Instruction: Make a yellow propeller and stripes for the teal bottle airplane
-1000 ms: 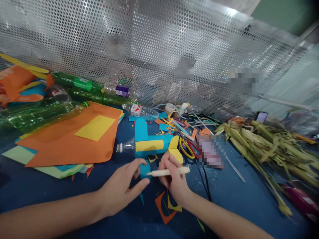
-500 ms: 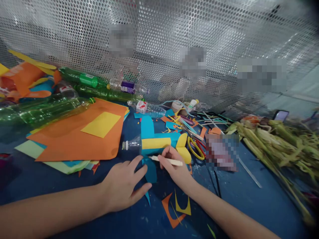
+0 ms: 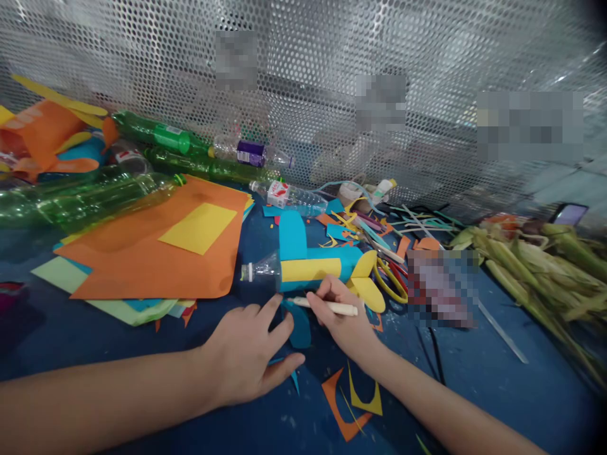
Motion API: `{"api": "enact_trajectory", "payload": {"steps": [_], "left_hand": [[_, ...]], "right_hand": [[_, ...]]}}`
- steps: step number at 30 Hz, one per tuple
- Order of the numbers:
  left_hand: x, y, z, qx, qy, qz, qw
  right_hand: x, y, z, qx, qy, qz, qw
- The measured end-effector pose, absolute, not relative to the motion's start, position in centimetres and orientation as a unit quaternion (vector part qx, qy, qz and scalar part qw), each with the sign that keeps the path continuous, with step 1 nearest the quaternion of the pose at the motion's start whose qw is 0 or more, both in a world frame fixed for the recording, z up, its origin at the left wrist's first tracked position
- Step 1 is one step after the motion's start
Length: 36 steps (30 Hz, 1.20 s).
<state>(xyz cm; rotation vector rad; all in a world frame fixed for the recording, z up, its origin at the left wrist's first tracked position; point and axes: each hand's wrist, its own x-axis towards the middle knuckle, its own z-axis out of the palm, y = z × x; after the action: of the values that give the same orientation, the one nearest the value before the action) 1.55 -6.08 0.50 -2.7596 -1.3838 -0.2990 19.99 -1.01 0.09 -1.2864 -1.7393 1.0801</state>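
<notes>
A clear plastic bottle (image 3: 265,270) lies on its side, wrapped in blue paper with a yellow strip (image 3: 310,270) along it. One rounded blue paper wing (image 3: 293,235) stands out on its far side. A second blue wing (image 3: 300,325) lies on the near side, and yellow rounded flaps (image 3: 368,294) sit at the bottle's base. In my right hand (image 3: 344,309) is a slim white pen (image 3: 334,308), its tip at the inner end of the near wing. My left hand (image 3: 251,347) has its fingers spread, fingertips at that wing's left edge.
Stacked coloured paper (image 3: 208,278) lies left, with green bottles (image 3: 109,199) behind. Yellow-handled scissors (image 3: 391,282) and paper scraps lie right of the bottle. Corn husks (image 3: 535,272) cover the far right. Cut-out scraps (image 3: 346,420) lie in front; a perforated metal panel (image 3: 303,101) stands behind.
The camera view has shifted, so most things appear slightly further right. Both hands stay at the near wing, and the pen tip remains close to its inner end.
</notes>
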Motion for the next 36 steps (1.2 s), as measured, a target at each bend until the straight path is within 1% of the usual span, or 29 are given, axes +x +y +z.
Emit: {"api": "enact_trajectory", "payload": {"steps": [5,10,16,24,28,36], "left_hand": [[1.6,-6.0,0.7,-0.89,-0.45,-0.071,0.017],[1.7,-6.1,0.7,-0.89,-0.449,-0.073,0.024],[1.5,-6.1,0.7,-0.887,-0.45,-0.099,0.016],[1.6,-6.0,0.9,-0.89,-0.451,-0.063,0.019],[1.6,-6.1,0.9,-0.89,-0.449,-0.071,0.02],[1.3,-6.1,0.5,-0.893,-0.439,-0.094,0.02]], "right_hand": [[19.9,-1.1,0.1,-0.501,-0.677,0.413,0.346],[19.9,-1.1,0.4,-0.535,-0.684,0.353,0.348],[20.2,-1.3,0.7,-0.546,-0.686,0.298,0.377],[20.5,-1.4,0.8,-0.542,-0.695,0.27,0.387],[20.6,-1.6,0.7,-0.539,-0.698,0.276,0.381],[20.3,-2.1,0.7,-0.511,-0.716,0.336,0.337]]}}
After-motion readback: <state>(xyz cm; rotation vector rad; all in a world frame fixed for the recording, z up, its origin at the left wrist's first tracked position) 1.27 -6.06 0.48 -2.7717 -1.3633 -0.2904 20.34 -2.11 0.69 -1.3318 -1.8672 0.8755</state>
